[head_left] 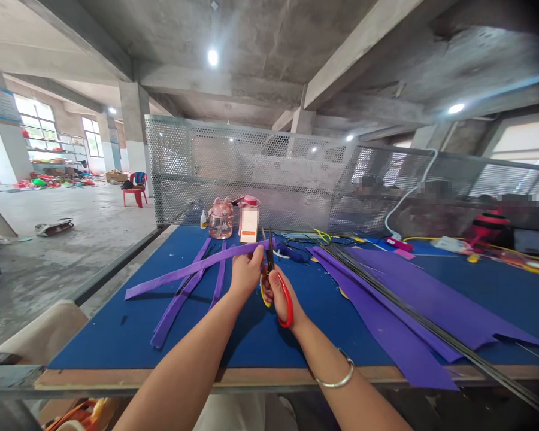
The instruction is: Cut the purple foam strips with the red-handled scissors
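Note:
My left hand (245, 272) pinches a long purple felt strip (179, 272) that trails down to the left over the blue table (117, 341). My right hand (281, 293) grips red-handled scissors (278, 287); their dark blades point up and meet the strip just right of my left fingers. Two more purple strips (179, 299) lie flat on the table below the held one.
Wide purple felt sheets (408, 299) and a bundle of thin black rods (431, 326) cover the right side. A pink bottle (220, 218), a white box (248, 224) and a small glue bottle (203, 219) stand by the perforated metal screen (273, 173). Cables and tools lie far right.

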The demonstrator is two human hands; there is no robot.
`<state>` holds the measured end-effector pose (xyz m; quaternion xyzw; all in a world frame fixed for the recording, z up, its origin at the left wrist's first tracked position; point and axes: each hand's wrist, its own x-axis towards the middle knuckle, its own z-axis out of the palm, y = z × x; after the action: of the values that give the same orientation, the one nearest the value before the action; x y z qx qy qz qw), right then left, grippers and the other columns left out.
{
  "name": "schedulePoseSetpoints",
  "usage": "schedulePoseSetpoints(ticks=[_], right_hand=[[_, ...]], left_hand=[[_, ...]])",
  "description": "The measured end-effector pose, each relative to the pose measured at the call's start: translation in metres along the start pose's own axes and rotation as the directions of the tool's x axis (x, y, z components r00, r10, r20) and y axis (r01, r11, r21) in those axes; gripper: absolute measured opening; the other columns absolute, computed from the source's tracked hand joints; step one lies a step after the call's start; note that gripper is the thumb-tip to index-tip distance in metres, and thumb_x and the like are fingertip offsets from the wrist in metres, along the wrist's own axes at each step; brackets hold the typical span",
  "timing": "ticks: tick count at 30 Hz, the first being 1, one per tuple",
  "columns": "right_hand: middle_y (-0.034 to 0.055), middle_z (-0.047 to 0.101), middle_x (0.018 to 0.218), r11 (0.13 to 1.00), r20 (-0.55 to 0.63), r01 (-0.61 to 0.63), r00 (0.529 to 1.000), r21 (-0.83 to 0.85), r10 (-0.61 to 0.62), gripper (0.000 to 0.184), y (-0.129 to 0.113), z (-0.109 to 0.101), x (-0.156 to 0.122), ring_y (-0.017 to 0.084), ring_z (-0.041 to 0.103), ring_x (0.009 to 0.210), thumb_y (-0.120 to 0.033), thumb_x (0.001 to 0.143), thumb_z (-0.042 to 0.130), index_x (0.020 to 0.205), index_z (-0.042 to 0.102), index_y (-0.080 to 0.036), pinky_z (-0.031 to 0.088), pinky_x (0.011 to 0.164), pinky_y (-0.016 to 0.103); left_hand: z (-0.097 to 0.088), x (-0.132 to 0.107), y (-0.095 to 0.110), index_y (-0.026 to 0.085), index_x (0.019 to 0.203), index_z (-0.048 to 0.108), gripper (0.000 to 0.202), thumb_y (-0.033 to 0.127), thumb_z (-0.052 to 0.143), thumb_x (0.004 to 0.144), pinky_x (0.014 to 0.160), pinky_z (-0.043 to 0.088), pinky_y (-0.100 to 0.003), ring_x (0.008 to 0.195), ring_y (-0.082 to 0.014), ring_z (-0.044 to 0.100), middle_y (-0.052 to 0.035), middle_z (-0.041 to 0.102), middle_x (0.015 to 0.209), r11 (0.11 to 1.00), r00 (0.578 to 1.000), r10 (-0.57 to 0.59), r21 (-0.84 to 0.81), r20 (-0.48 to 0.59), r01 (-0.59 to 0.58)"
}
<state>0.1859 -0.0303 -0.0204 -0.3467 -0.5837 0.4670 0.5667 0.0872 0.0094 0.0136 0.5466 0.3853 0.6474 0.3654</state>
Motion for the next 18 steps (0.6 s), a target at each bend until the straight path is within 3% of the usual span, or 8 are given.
schedulePoseSetpoints(ticks=[18], right_hand=[[-0.0108,0.032,0.054,0.998,-0.033,-0.046,0.998,-0.03,0.045,0.061,-0.0005,0.0014,-0.0006,0.006,0.025,0.04,-0.081,0.076,0.056,0.088,0.047,-0.022,0.021,0.037,0.02]], left_hand=[[-0.0028,0.0007,0.003,0.018,0.056,0.058,0.037,0.043,0.054,0.085,0.057,0.042,-0.026,0.055,-0.0157,0.057,-0.0018,0.059,0.053,0.999,0.999,0.009,0.049,-0.053,-0.006]])
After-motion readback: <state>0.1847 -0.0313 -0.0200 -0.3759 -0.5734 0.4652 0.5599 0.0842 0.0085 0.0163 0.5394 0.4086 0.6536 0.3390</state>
